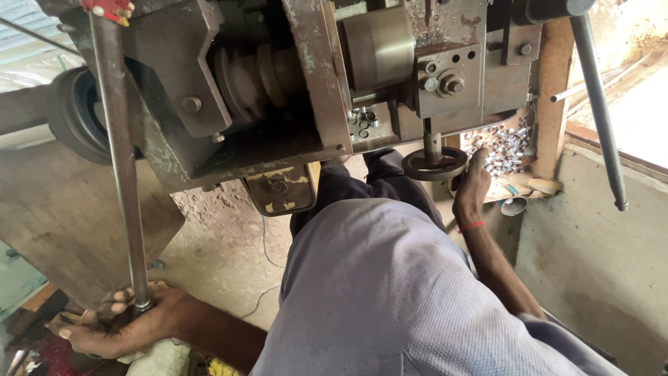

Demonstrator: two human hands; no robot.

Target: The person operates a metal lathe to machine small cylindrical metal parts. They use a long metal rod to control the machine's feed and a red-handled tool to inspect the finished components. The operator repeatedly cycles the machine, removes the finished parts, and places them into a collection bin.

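Down in the lower left of the frame, the left hand is curled tight around the bottom end of a long metal rod. That rod goes almost straight up the left side of the frame, and its top end has a red tip at the upper left corner. Just under the left hand lies a pale cloth.

Near the middle right of the frame, the right hand reaches up to a small round dark handwheel. Its fingers are bent and touch the right side of the wheel's rim. A red band sits on that wrist.

Across the top of the frame is a big old machine, rusty and greasy, with a shiny metal drum near the top middle. Right of the handwheel is a pile of little shiny metal pieces. A long dark lever hangs down on the far right.

At the bottom middle is the person's grey shirt, with dark trousers above it. A dusty floor shows between the shirt and the rod.
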